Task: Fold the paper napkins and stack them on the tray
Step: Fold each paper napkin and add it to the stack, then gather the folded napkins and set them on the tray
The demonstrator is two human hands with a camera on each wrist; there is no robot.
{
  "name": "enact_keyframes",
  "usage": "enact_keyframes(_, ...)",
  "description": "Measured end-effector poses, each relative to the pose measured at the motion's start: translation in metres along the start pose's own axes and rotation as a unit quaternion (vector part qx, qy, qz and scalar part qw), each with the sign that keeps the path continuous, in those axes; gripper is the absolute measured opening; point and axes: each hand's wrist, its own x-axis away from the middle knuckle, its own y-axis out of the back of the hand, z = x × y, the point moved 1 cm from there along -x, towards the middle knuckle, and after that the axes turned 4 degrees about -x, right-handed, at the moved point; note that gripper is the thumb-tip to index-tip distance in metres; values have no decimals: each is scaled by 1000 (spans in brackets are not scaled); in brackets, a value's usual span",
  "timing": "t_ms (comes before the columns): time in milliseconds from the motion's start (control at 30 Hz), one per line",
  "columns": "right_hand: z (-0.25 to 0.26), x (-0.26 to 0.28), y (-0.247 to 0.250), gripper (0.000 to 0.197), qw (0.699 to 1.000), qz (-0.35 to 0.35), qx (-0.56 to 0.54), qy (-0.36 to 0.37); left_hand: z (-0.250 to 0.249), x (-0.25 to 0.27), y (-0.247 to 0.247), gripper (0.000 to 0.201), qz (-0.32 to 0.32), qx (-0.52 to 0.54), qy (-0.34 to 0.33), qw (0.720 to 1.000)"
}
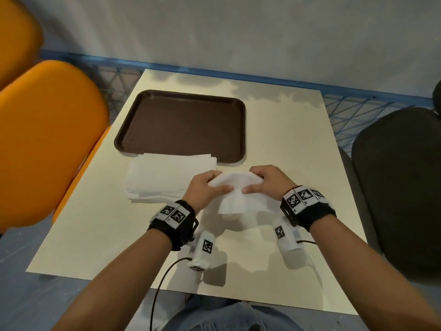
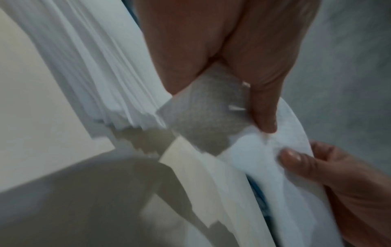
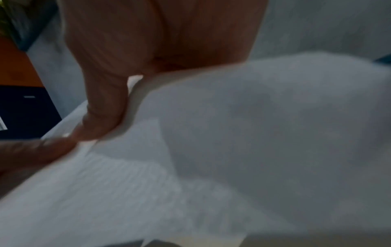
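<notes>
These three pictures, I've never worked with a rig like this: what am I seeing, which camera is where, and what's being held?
There is no machine here: a person works with bare hands, wearing a camera on the head and one on each wrist. The wide picture is the head view, looking down at a pale table. On it lie an empty brown tray and, just in front of it, a stack of unfolded napkins. The left hand and right hand each pinch one side of a single napkin, lifted and bowed between them. The two blurry close-ups are the wrist views, showing each grip from below.
</notes>
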Motion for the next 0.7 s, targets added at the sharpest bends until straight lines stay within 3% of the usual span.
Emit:
enact_keyframes(233, 18, -43, -20, 29, 993, -68, -90, -40, 18, -4, 91, 62, -134, 74, 24, 988)
enact_keyframes(400, 46, -73, -56, 39, 972, -90, -212, -55, 36, -25, 139, 61, -240, 43, 64, 968)
enact_keyframes(600, 55, -95, -91, 52, 982, -103, -113, -115, 65, -36, 149, 64, -228, -74, 117, 964)
enact_keyframes(700, 51, -91, -102, 59, 974, -183, -41, -125, 70, -35, 148, 71, -271, -190, 140, 933)
